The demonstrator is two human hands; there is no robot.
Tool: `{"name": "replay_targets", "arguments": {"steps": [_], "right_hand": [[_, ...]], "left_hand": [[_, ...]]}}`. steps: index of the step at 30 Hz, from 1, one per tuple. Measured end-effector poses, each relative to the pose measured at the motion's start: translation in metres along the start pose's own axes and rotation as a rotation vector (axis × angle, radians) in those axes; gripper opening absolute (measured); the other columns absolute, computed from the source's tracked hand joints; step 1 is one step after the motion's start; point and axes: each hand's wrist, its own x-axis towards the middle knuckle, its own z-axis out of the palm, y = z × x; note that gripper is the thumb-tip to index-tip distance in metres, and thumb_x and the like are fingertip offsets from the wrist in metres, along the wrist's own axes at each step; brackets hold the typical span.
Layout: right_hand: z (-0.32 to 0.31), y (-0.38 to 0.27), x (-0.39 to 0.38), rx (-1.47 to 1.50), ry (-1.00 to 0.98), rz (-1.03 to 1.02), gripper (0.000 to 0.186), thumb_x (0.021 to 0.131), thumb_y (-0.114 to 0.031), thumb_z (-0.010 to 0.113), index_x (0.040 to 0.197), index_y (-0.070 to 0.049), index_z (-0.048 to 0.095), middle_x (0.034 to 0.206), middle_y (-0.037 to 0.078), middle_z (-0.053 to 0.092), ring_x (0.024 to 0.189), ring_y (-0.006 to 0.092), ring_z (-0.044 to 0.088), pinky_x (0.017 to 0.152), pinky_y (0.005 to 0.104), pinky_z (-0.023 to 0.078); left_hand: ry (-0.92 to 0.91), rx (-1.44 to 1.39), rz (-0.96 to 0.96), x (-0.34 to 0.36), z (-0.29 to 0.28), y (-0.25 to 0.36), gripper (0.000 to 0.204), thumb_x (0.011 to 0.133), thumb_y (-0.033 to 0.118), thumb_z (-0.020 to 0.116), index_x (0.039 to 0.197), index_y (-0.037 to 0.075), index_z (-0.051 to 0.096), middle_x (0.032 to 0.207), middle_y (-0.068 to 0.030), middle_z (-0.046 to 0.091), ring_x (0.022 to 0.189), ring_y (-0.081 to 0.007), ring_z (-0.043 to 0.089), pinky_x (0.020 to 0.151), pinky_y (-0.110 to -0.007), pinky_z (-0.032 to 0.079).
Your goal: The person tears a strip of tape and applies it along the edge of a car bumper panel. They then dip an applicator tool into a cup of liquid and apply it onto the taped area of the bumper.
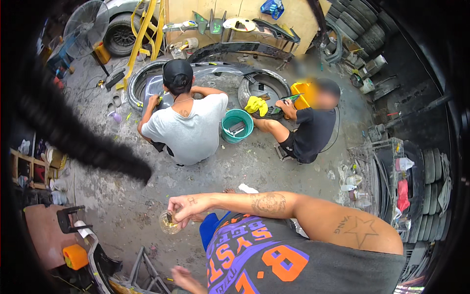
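My right arm reaches across from the right. At its end, my right hand (183,208) is closed on a clear round container (169,224) with something dark and yellowish at it. What exactly the container is cannot be made out. Low in the view, my left hand (186,279) hangs apart from it. Its fingers are stretched out and slightly blurred, and nothing shows in them. Blue cloth (208,230) shows beside my dark printed shirt (333,264), between the two hands.
Ahead, a person in grey (186,130) and another in black (316,130) work low by tyres (264,85). Between them stands a green bucket (225,132). A metal stand (144,272) and an orange container (76,257) are at lower left; a loaded rack (391,147) stands right.
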Motion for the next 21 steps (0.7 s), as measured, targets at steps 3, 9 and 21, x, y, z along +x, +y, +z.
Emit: {"name": "replay_targets", "arguments": {"steps": [3, 9, 21], "right_hand": [[0.007, 0.010, -0.001, 0.131, 0.129, -0.059, 0.047, 0.086, -0.018, 0.068, 0.117, 0.005, 0.041, 0.103, 0.015, 0.063, 0.088, 0.0234, 0.070, 0.077, 0.0343, 0.060], [0.030, 0.011, 0.002, 0.104, 0.219, -0.147, 0.042, 0.089, -0.015, 0.063, 0.120, 0.004, 0.041, 0.107, 0.014, 0.060, 0.094, 0.0235, 0.068, 0.084, 0.0360, 0.058], [0.026, 0.024, -0.029, 0.175, 0.412, -0.307, 0.041, 0.090, -0.014, 0.064, 0.120, 0.003, 0.041, 0.108, 0.014, 0.060, 0.097, 0.0229, 0.067, 0.087, 0.0362, 0.058]], "left_hand": [[-0.137, 0.057, 0.484, 0.025, 0.090, 0.205, 0.023, 0.099, 0.028, 0.054, 0.102, 0.008, 0.064, 0.087, 0.0024, 0.058, 0.076, -0.0080, 0.050, 0.071, -0.025, 0.041], [-0.486, 0.335, 1.464, -0.069, 0.201, 0.460, 0.123, 0.072, 0.085, 0.057, 0.151, -0.004, 0.029, 0.152, -0.0262, 0.036, 0.134, -0.0333, 0.045, 0.108, -0.039, 0.035], [-1.740, -0.011, 1.065, -0.125, 0.293, 0.467, 0.074, 0.102, 0.058, 0.035, 0.128, -0.010, 0.050, 0.069, -0.0084, 0.063, 0.068, -0.0162, 0.052, 0.072, -0.029, 0.041]]}}
